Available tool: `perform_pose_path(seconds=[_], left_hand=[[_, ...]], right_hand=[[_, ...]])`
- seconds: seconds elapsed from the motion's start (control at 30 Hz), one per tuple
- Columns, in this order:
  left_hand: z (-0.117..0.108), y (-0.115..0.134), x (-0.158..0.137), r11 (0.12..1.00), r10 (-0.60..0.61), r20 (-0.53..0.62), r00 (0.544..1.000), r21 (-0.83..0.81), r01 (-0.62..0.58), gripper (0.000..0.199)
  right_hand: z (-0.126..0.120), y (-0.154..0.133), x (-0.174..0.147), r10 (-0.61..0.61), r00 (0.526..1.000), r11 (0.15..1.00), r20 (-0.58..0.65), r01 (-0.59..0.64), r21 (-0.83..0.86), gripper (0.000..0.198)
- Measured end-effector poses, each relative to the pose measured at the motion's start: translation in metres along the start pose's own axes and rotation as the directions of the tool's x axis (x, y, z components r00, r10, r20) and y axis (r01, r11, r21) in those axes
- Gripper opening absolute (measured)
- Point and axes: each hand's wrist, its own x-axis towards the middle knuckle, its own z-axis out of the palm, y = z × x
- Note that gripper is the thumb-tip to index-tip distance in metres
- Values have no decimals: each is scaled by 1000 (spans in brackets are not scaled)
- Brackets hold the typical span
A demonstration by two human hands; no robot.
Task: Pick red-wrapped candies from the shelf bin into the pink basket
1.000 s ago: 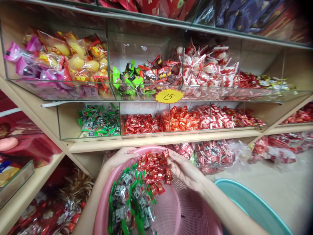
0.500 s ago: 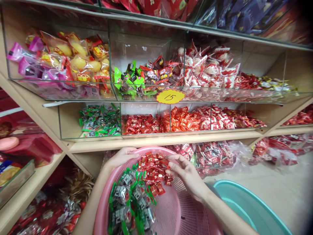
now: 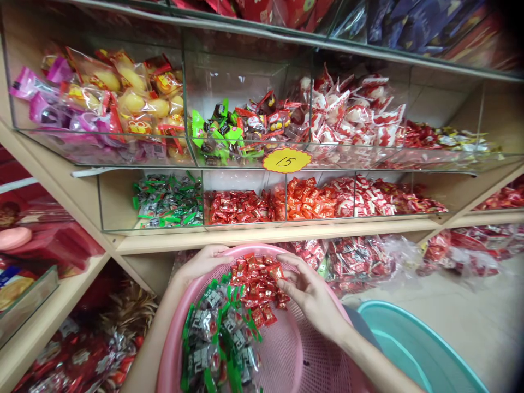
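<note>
A pink plastic basket (image 3: pixel 282 355) with mesh walls is in front of me. My left hand (image 3: pixel 208 261) is closed on its far left rim, the fingers partly hidden behind it. Inside, green-and-clear wrapped candies (image 3: pixel 216 338) fill the left side, and small red-wrapped candies (image 3: pixel 256 289) are piled at the far end. My right hand (image 3: pixel 307 292) reaches over the right rim with bent fingers. Between its thumb and fingers is one red-wrapped candy (image 3: pixel 275 271), at the edge of the red pile.
Beyond the basket, glass-fronted shelves hold green candies (image 3: pixel 167 201), red candies (image 3: pixel 237 207) and orange candies (image 3: pixel 309 199). A yellow price tag (image 3: pixel 286 160) reads 15. Bagged candies (image 3: pixel 360 259) lie below the shelf. A teal tub (image 3: pixel 417 349) stands on the floor at the right.
My right hand's fingers have shifted slightly, and the red-wrapped candy at the fingertips now shows its face more fully. My left hand and the basket stay in place.
</note>
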Motion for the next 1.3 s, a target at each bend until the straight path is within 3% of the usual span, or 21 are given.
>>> perform_pose_path(seconds=[0.13,0.27,0.5,0.6,0.67,0.77,0.83,0.9,1.0,1.3], left_hand=[[0,0,0,1000,-11,-14,1000,5,11,30],[-2,-3,1,1000,13,-15,1000,18,-13,31],[-1,-1,2,999,30,-2,1000,23,-30,29],[0,1,1,1000,16,-12,1000,13,-16,28],[0,2,0,1000,11,-13,1000,14,-11,29],[-1,0,0,999,19,-15,1000,36,-19,29],[-1,0,0,998,31,-16,999,47,-30,28],[-1,1,0,999,30,-22,999,45,-29,28],[1,3,-1,1000,7,-36,999,30,-6,28],[-2,-4,0,1000,16,-19,1000,13,-16,30]], right_hand=[[-2,5,-2,111,993,992,42,-113,52,38],[-8,22,-7,284,951,957,127,-289,28,35],[-11,66,-23,238,968,916,75,-198,-349,24],[-3,70,-28,305,952,923,17,-291,-254,25],[5,70,-32,412,911,910,-27,-413,-44,29],[14,74,-36,627,775,767,-84,-595,241,34],[16,78,-38,722,679,678,-134,-655,333,37],[16,81,-37,757,631,642,-172,-666,381,37],[17,79,-36,755,633,637,-171,-645,423,37],[18,76,-34,661,738,726,-138,-581,367,32]])
